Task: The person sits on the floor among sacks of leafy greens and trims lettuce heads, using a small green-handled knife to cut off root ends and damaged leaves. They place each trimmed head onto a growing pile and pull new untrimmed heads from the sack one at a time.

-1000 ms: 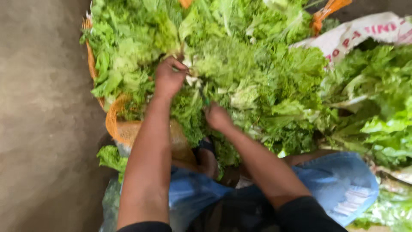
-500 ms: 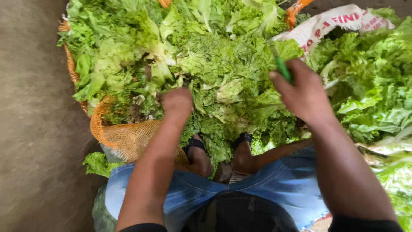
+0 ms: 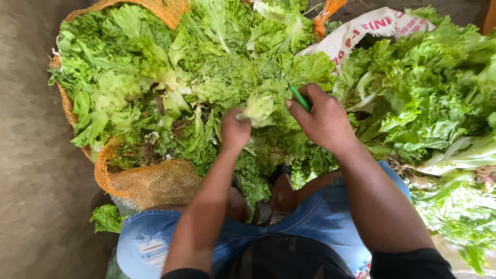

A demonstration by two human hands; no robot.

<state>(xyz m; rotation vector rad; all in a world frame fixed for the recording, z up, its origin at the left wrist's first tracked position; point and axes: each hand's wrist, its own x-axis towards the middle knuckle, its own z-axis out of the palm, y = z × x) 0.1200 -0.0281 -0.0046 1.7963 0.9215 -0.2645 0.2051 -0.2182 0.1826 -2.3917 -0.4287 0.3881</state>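
green lettuce head is pinched in the closed left hand above the heap in the orange net sack, so the right hand, curled around a thin green tool, can reach it.

An orange mesh sack wraps the lettuce pile's left edge. A white printed woven sack lies at top right, grey concrete floor on the left.
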